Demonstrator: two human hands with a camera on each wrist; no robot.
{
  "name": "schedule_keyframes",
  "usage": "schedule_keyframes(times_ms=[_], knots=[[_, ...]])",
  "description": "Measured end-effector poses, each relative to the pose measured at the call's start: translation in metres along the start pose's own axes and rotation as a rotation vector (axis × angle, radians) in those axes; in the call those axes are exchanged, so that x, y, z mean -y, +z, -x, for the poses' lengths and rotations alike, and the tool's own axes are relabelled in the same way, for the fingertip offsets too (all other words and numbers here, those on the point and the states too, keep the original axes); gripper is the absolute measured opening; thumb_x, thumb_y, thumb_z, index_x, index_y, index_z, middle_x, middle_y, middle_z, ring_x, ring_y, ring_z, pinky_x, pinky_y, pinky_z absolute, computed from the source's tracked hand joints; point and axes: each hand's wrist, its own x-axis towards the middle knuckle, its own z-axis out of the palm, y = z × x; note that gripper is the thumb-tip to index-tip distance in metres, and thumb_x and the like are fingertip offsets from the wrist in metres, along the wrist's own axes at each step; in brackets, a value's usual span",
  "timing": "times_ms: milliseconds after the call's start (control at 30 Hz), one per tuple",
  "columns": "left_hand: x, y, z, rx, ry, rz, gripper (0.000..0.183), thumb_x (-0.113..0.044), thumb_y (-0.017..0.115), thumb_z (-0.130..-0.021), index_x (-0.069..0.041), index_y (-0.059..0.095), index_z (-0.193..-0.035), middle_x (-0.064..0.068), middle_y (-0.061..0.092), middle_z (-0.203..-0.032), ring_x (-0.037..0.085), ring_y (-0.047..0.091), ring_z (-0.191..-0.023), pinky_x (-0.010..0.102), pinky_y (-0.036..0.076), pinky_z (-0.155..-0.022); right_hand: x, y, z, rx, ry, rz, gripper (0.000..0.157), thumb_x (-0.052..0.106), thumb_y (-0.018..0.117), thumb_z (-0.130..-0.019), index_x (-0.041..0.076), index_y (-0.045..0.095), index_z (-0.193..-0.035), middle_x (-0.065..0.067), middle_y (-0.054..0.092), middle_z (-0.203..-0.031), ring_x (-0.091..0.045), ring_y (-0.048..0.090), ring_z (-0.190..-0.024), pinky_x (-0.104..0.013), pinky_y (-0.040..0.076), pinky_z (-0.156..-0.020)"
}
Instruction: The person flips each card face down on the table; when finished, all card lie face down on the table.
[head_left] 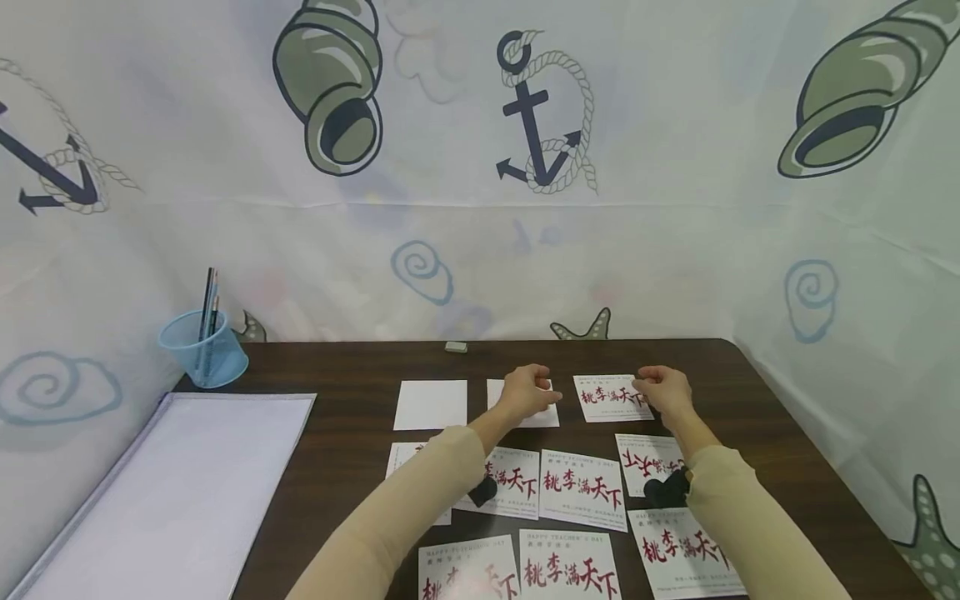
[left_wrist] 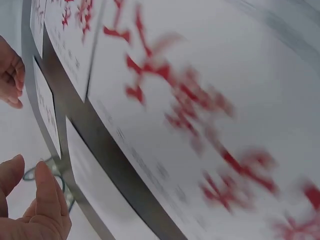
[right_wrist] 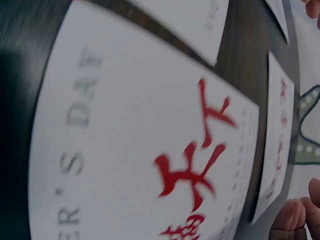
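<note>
My left hand (head_left: 527, 392) hovers over a white card (head_left: 538, 421) in the back row, partly hiding it. In the left wrist view, a gap shows between the left thumb and fingers (left_wrist: 47, 200), with nothing between them. My right hand (head_left: 665, 390) has its fingertips by the right edge of a printed card (head_left: 609, 397) with red Chinese characters. That card lies flat in the right wrist view, beside the loosely bent fingers (right_wrist: 289, 215). Left of the left hand lies a blank white card (head_left: 431, 406). Several printed cards (head_left: 582, 490) lie nearer, some partly covered by my sleeves.
A white board (head_left: 172, 492) lies along the table's left side. Behind it stands a tilted blue cup (head_left: 202, 350) with pencils. A small pale block (head_left: 456, 347) sits at the back edge of the dark table (head_left: 337, 467), before a patterned cloth wall.
</note>
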Motion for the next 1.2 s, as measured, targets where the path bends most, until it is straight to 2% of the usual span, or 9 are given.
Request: schedule_keyframes(times_ms=[133, 300, 467, 533, 667, 933, 1200], knots=[[-0.005, 0.018, -0.004, 0.001, -0.01, -0.021, 0.053, -0.005, 0.07, -0.083, 0.004, 0.05, -0.13, 0.017, 0.059, -0.111, 0.022, 0.067, -0.083, 0.025, 0.055, -0.071, -0.013, -0.004, -0.004, 0.024, -0.014, 0.061, 0.039, 0.006, 0.057, -0.091, -0.011, 0.05, -0.125, -0.011, 0.052, -0.095, -0.021, 0.056, -0.085, -0.025, 0.048, -0.07], [-0.012, 0.033, -0.012, -0.03, -0.015, -0.098, 0.056, -0.006, 0.073, -0.08, 0.004, 0.05, -0.13, 0.013, 0.059, -0.109, 0.019, 0.067, -0.08, 0.024, 0.054, -0.071, -0.017, -0.004, -0.011, 0.043, -0.049, 0.108, 0.041, 0.004, 0.059, -0.089, -0.011, 0.048, -0.126, -0.013, 0.053, -0.095, -0.022, 0.051, -0.086, -0.025, 0.045, -0.068], [-0.015, 0.046, -0.018, -0.06, -0.044, -0.204, 0.061, -0.012, 0.076, -0.079, 0.004, 0.049, -0.13, 0.011, 0.06, -0.108, 0.021, 0.062, -0.094, 0.031, 0.052, -0.082, -0.018, -0.005, -0.017, 0.094, -0.04, 0.112, 0.045, 0.003, 0.06, -0.089, -0.01, 0.045, -0.129, -0.013, 0.054, -0.093, -0.018, 0.052, -0.08, -0.025, 0.048, -0.068], [-0.014, 0.049, -0.02, -0.06, -0.048, -0.234, 0.062, -0.014, 0.076, -0.078, 0.005, 0.049, -0.13, 0.012, 0.062, -0.109, 0.024, 0.06, -0.1, 0.034, 0.051, -0.085, -0.018, -0.006, -0.019, 0.116, -0.036, 0.11, 0.046, 0.002, 0.06, -0.088, -0.01, 0.044, -0.13, -0.012, 0.054, -0.091, -0.016, 0.052, -0.076, -0.024, 0.049, -0.067], [-0.011, 0.053, -0.024, -0.067, -0.041, -0.283, 0.063, -0.014, 0.077, -0.077, 0.006, 0.048, -0.13, 0.013, 0.064, -0.109, 0.026, 0.061, -0.102, 0.035, 0.05, -0.088, -0.018, -0.008, -0.024, 0.145, -0.045, 0.128, 0.048, 0.001, 0.063, -0.087, -0.009, 0.045, -0.13, -0.011, 0.051, -0.089, -0.015, 0.05, -0.076, -0.025, 0.048, -0.067], [-0.009, 0.061, -0.032, -0.068, -0.042, -0.305, 0.067, -0.013, 0.078, -0.075, 0.004, 0.046, -0.132, 0.012, 0.066, -0.106, 0.025, 0.061, -0.1, 0.034, 0.05, -0.089, -0.018, -0.01, -0.032, 0.139, -0.057, 0.198, 0.049, 0.0, 0.066, -0.084, -0.007, 0.047, -0.128, -0.008, 0.047, -0.082, -0.015, 0.047, -0.069, -0.023, 0.045, -0.061], [-0.005, 0.066, -0.04, -0.119, -0.028, -0.379, 0.066, -0.009, 0.08, -0.071, 0.002, 0.051, -0.129, 0.01, 0.068, -0.098, 0.026, 0.06, -0.101, 0.035, 0.047, -0.091, -0.023, -0.007, -0.038, 0.118, -0.054, 0.205, 0.046, 0.001, 0.067, -0.083, -0.004, 0.051, -0.125, -0.006, 0.047, -0.079, -0.014, 0.048, -0.065, -0.022, 0.045, -0.058]])
